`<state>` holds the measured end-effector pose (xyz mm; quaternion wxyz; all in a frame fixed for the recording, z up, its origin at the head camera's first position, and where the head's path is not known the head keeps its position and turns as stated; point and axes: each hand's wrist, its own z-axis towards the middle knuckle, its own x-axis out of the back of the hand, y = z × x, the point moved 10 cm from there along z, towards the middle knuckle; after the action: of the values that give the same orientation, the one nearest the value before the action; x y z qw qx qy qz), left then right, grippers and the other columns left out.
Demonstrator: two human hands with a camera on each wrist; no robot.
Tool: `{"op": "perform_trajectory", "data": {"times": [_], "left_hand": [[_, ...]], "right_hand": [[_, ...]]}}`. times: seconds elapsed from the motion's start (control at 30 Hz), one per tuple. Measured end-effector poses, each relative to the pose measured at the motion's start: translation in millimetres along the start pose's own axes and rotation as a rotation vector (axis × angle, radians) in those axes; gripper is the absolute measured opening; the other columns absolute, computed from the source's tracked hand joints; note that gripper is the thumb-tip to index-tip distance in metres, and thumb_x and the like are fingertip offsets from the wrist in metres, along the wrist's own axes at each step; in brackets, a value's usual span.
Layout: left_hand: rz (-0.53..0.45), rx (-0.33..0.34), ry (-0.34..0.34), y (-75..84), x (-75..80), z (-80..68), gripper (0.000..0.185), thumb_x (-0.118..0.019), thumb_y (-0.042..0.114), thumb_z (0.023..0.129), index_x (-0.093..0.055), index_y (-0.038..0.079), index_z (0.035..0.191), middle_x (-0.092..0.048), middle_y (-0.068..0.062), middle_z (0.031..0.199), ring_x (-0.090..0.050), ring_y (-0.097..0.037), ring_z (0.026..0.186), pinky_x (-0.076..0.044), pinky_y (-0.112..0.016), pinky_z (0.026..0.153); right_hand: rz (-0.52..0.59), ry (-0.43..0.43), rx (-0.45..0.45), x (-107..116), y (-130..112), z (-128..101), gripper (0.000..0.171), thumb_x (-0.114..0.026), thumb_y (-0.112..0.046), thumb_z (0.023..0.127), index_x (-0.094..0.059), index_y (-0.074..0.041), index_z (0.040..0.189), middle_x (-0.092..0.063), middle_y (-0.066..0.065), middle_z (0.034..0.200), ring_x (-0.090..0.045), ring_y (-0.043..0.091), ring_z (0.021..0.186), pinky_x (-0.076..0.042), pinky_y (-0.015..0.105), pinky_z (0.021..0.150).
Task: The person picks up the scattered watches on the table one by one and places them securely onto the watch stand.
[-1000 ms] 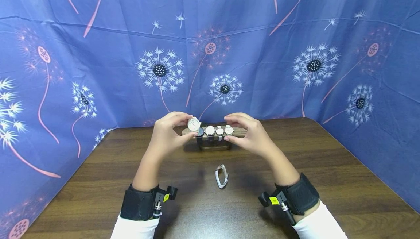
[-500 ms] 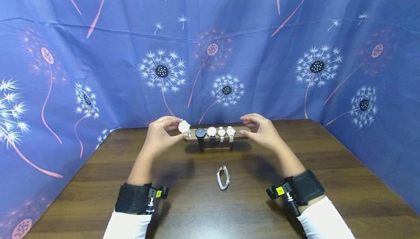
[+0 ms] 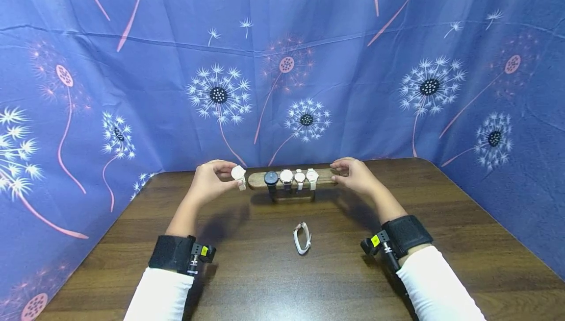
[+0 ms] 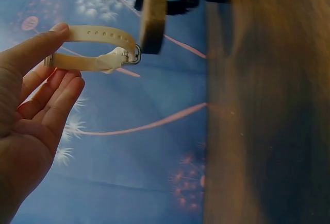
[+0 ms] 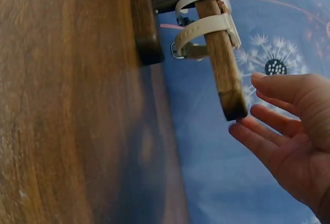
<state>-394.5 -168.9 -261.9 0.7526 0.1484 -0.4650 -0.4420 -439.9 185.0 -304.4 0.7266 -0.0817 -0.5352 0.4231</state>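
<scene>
My left hand (image 3: 211, 183) pinches a cream wristwatch (image 3: 239, 173) beside the left end of the wooden watch stand (image 3: 325, 176), apart from it. Its buckled strap (image 4: 77, 62) forms a loop in the left wrist view. At the stand's right end is my right hand (image 3: 358, 176), thumb and fingers spread around the tip of the bar (image 5: 227, 82); whether they touch it I cannot tell. The bar carries a black watch (image 3: 271, 179), a white-faced watch with a dark strap (image 3: 286, 176), a small white watch (image 3: 299, 177) and a cream watch (image 3: 312, 176).
A white watch (image 3: 302, 251) lies on its side, strap closed in a loop, on the brown wooden table (image 3: 265, 282) in front of the stand. Behind the table hangs a blue dandelion-print cloth (image 3: 353, 130).
My left hand has carried the cream watch leftward, from in front of the stand to beyond its left end. My right hand has shifted from the rightmost watch to the bar's right end.
</scene>
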Motion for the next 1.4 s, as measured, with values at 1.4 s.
{"op": "perform_trajectory", "data": {"times": [1.4], "left_hand": [[-0.124,0.122,-0.235,-52.9,-67.5,29.7,0.041,-0.084,0.004,0.074,-0.069,-0.006,0.11,-0.073,-0.017,0.098,-0.071,-0.024,0.09,-0.057,-0.032,0.08]], "right_hand": [[0.014,-0.07,-0.064,-6,15,2,0.039,-0.077,-0.001,0.081,-0.064,0.011,0.115,-0.069,0.021,0.103,-0.066,0.033,0.095,-0.055,0.043,0.082]]}}
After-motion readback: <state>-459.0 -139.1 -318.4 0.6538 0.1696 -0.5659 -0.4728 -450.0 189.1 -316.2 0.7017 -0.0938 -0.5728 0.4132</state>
